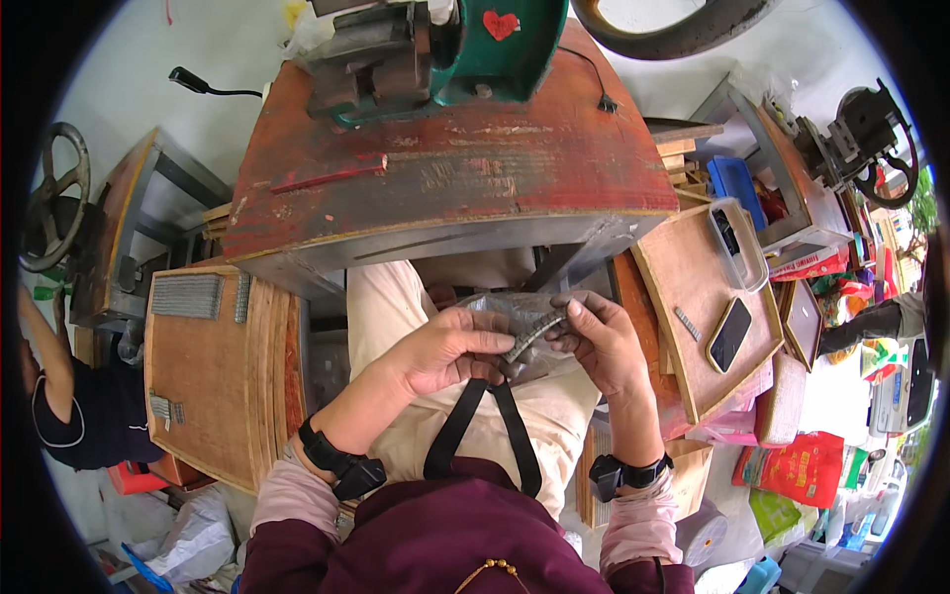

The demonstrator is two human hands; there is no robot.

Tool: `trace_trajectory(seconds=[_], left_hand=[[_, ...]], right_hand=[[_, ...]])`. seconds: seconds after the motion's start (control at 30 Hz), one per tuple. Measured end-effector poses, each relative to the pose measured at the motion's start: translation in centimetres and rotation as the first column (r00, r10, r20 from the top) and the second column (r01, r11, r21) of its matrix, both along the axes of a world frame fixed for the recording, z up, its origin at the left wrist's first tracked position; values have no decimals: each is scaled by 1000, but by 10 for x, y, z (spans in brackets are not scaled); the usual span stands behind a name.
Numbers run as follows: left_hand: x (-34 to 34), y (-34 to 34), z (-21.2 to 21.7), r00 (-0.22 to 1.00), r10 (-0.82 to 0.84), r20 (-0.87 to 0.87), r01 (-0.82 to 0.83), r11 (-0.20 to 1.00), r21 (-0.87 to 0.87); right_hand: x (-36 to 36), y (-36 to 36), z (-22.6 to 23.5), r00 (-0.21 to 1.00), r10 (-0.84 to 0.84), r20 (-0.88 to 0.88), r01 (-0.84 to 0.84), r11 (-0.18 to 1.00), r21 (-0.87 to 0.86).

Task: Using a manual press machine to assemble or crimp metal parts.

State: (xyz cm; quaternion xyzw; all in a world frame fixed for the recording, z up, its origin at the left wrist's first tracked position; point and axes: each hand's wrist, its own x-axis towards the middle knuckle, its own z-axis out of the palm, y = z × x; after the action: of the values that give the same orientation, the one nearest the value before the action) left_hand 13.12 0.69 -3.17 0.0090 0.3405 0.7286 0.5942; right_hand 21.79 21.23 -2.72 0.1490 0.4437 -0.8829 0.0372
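Over my lap, a short ridged grey strip [535,335] slants between my hands. It looks like a row of small metal pieces, too small to make out singly. My left hand [457,348] pinches its lower end between thumb and fingers. At the upper end, the thumb and fingertips of my right hand [602,342] are closed on it. A clear plastic bag [539,364] lies beneath the hands. On the right, a wooden tray [683,257] carries a similar small strip [687,323] and a phone [729,335].
Ahead stands a worn red wooden bench [455,178] with a green machine [505,59] and a red bar [329,173]. Stacked boards [213,361] at left bear a block of grey strips [186,296]. A clear plastic box [737,246] sits at the tray's far corner. Another person's arm [47,361] shows far left.
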Motion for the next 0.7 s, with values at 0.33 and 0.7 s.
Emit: trace_trajectory(seconds=[0.33,0.7], left_hand=[[10,1,-21,969,174,-175,-178,984,-12],[12,4,-17,753,464,-467,-529,848,-11]], right_hand=[[-9,-21,-20,997,47,55,-54,989,137],[-14,-56,-25,998,-32,-49,54,838,543]])
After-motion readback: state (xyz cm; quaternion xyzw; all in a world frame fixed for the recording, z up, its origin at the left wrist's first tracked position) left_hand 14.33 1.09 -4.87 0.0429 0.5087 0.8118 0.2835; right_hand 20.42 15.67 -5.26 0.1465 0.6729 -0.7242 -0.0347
